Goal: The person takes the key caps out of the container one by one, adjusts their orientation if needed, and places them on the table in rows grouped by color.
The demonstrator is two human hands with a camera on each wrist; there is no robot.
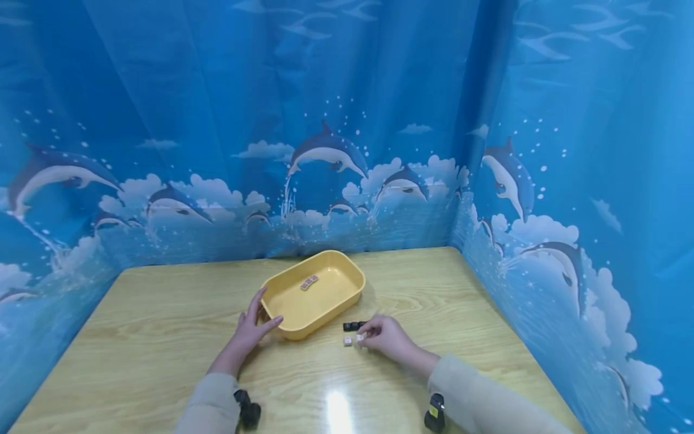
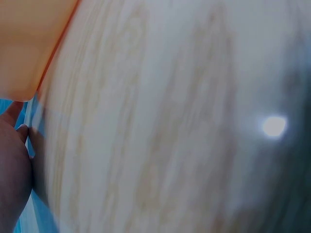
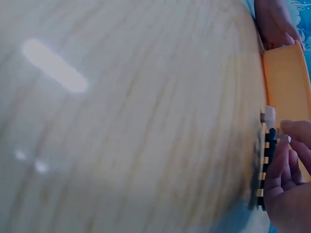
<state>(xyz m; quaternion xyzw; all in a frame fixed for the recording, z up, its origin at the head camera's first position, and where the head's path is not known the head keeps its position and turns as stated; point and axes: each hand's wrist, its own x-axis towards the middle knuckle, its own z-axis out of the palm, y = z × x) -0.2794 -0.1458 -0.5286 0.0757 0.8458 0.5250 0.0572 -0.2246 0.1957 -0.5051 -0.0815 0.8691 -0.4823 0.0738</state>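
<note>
My left hand (image 1: 250,333) holds the near left corner of a yellow plastic tub (image 1: 326,317), thumb at the front rim and fingers at the left side. Inside the tub lies a short row of small pinkish blocks (image 1: 309,282) with dark marks. My right hand (image 1: 389,337) pinches a small white block (image 1: 360,339) between thumb and fingertips, low over the table. A second white block (image 1: 347,341) sits just left of it. Behind these, a row of small black blocks (image 1: 351,326) is partly hidden by the right hand, and shows also in the right wrist view.
The wood-grain table (image 1: 162,325) reaches back to a blue curtain (image 1: 228,120) printed with dolphins, which also runs along the right side. A bright light reflection shows on the table between the forearms. Both wrists wear black cameras.
</note>
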